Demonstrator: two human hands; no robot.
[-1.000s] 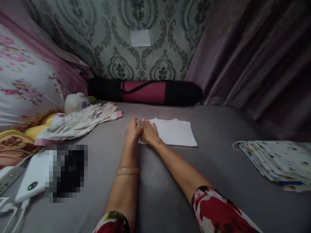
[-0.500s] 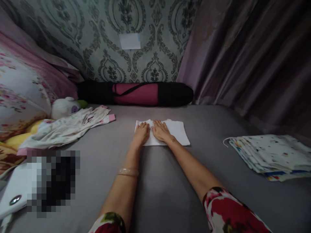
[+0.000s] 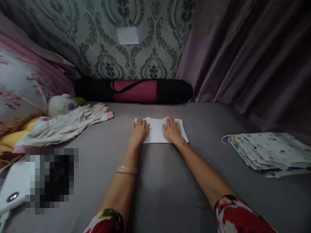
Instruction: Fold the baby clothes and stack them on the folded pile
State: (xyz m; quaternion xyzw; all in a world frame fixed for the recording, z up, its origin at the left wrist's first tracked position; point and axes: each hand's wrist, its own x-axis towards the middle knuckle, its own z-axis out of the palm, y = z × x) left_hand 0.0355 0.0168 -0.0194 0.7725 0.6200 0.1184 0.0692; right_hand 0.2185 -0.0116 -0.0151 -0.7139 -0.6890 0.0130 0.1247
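A folded white cloth [image 3: 155, 132], perhaps a small garment, lies flat on the grey bed sheet [image 3: 167, 184]. My left hand [image 3: 140, 130] rests palm down on its left end, fingers stretched out. Toward the right end, my right hand [image 3: 172, 130] presses flat on the same cloth with its fingers spread. The bare middle of the cloth shows between the two hands. Its far edge dips in the centre like a neckline. Neither hand grips anything.
On the right sits a stack of folded printed cloths [image 3: 269, 152]. A crumpled child's garment [image 3: 65, 126] and a white plush toy [image 3: 62, 105] lie left, near a white device [image 3: 14, 186]. A long black and pink bag [image 3: 133, 91] lies along the wall.
My right hand has slid right across the white cloth, away from my left hand, baring the middle. My left hand stays on the left end. The view has shifted slightly.
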